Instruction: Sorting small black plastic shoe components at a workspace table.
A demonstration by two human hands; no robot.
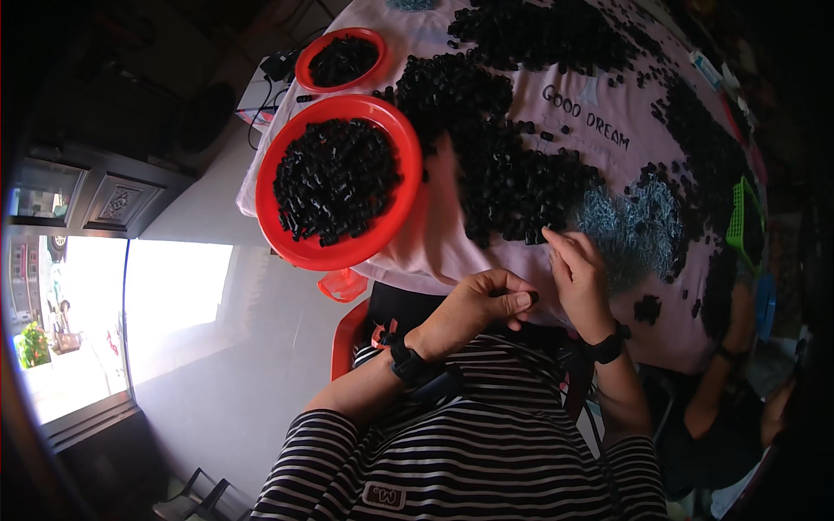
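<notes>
My left hand [476,313] is closed in a pinch near the table's front edge, with a small black plastic piece [533,297] between thumb and fingertips. To its right, my right hand [580,276] reaches over the cloth, its fingers stretched out. Its index fingertip lies at the near edge of a pile of small black pieces [512,187]; whether it touches one I cannot tell. A tangled heap of thin blue-grey strips [638,221] lies just right of that hand.
A large red bowl [408,204] of black pieces stands at the table's left edge, a smaller red bowl [380,50] behind it. More black pieces cover the far and right sides of the pink cloth [556,91]. A green basket [744,221] and another person's arm [721,369] are at right.
</notes>
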